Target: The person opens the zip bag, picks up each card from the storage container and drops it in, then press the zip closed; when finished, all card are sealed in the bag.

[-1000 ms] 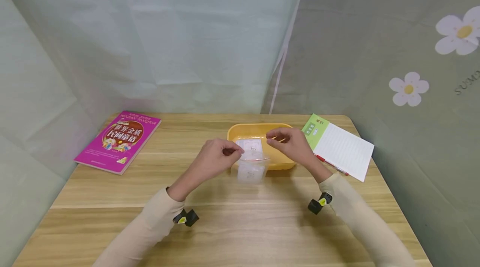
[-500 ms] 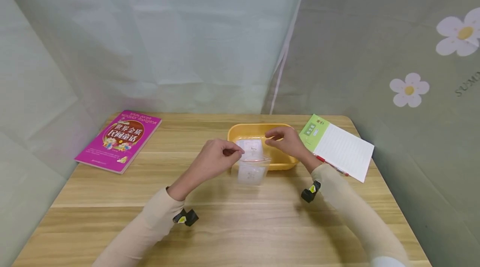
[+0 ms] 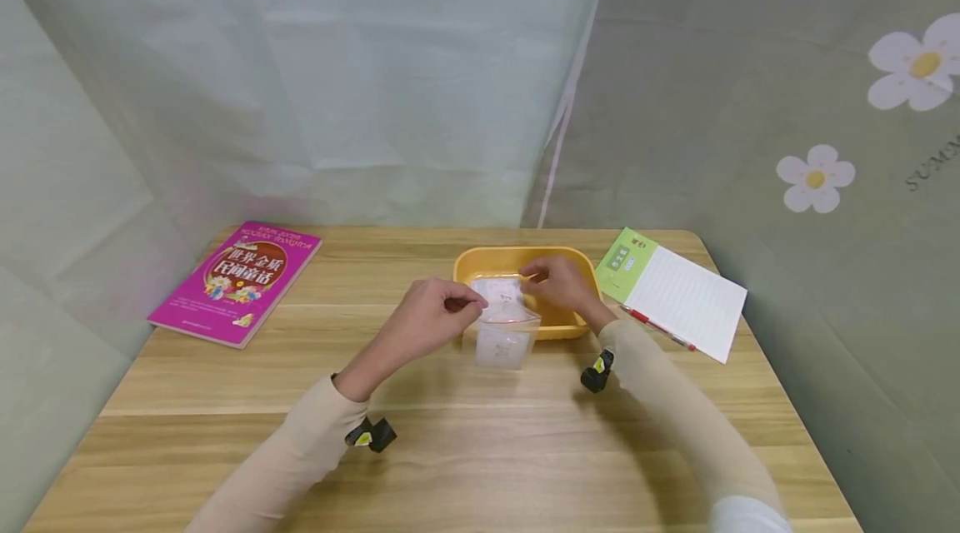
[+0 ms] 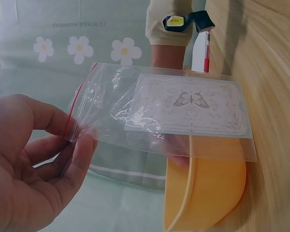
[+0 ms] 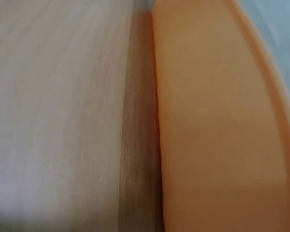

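Observation:
My left hand (image 3: 429,308) pinches the top corner of a clear zip bag (image 4: 111,104) with a red seal line. Inside the bag shows a white card (image 4: 208,108) printed with a butterfly; the bag hangs in front of the yellow plastic tray (image 3: 566,321). Another pale card (image 3: 491,290) lies in the tray, partly covered by the bag in the head view. Over the tray, my right hand (image 3: 558,281) is reached in from the right with fingers loosely bent, fingertips close to that card's right edge. The tray wall (image 5: 222,121) fills much of the right wrist view.
A pink book (image 3: 238,283) lies at the table's back left. At the back right, a lined notebook (image 3: 686,300) with a green header lies beside a red pen (image 3: 656,326). Cloth hangings (image 3: 375,100) stand behind and along both sides of the wooden table (image 3: 480,450).
My right hand has moved slightly left and lower into the tray, toward the card there. The left hand and the bag stay nearly in place.

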`<state>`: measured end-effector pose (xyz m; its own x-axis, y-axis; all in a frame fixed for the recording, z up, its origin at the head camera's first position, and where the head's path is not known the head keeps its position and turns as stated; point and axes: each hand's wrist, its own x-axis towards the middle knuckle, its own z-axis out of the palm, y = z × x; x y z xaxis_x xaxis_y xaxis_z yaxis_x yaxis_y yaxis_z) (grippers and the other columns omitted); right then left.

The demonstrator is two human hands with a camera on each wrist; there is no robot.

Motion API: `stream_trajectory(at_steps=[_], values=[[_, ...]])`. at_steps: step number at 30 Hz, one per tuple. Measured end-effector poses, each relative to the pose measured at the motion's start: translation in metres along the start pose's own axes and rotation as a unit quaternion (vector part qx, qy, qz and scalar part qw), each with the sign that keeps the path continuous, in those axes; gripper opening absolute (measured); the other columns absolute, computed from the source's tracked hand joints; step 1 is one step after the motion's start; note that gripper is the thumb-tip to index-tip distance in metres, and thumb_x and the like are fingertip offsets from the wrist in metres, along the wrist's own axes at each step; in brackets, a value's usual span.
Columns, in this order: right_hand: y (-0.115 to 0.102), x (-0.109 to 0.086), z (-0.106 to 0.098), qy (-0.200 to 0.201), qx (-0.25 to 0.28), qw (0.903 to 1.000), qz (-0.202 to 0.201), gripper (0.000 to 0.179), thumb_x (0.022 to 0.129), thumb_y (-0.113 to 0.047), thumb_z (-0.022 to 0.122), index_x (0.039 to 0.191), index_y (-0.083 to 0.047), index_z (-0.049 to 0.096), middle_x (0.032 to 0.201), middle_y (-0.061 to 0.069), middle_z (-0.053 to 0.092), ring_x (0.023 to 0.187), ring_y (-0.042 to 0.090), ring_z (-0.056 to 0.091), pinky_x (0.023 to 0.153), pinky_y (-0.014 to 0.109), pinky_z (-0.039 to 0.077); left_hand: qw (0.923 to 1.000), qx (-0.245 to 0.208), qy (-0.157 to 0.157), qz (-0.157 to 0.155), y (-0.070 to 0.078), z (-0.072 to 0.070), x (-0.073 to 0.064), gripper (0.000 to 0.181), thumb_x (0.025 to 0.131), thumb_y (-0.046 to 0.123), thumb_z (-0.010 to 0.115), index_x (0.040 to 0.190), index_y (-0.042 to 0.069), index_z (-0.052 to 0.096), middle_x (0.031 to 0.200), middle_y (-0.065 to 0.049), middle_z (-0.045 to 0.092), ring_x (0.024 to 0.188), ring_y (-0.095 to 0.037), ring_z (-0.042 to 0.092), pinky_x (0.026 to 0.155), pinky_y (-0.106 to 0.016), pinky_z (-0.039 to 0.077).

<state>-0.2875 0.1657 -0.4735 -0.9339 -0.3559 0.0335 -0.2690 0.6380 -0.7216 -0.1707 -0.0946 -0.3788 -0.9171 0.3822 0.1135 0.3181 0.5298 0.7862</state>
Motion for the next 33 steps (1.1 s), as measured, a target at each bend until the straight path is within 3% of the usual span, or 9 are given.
stream_trajectory(at_steps=[16, 33], values=[[0.001, 0.016, 0.007, -0.035, -0.051, 0.9980, 0.015, 0.033, 0.085, -0.010, 0.083, 0.117, -0.002, 0.075, 0.111, 0.012, 0.075, 0.098, 0.026, 0.069, 0.093, 0.041, 0.056, 1.0000, 0.005, -0.003, 0.000, 0.001, 0.001, 0.001, 0.014, 0.097, 0.018, 0.069, 0.099, 0.010, 0.081, 0.090, 0.002, 0.075, 0.078, -0.010, 0.066, 0.072, -0.030, 0.057], [0.004, 0.020, 0.011, -0.037, -0.076, 0.9964, 0.005, 0.032, 0.078, -0.009, 0.089, 0.108, -0.004, 0.077, 0.097, 0.009, 0.074, 0.085, 0.023, 0.062, 0.083, 0.036, 0.055, 0.9999, 0.006, -0.008, -0.003, 0.001, 0.001, 0.001, 0.015, 0.097, 0.019, 0.069, 0.101, 0.011, 0.081, 0.091, 0.002, 0.076, 0.079, -0.009, 0.067, 0.073, -0.030, 0.057]])
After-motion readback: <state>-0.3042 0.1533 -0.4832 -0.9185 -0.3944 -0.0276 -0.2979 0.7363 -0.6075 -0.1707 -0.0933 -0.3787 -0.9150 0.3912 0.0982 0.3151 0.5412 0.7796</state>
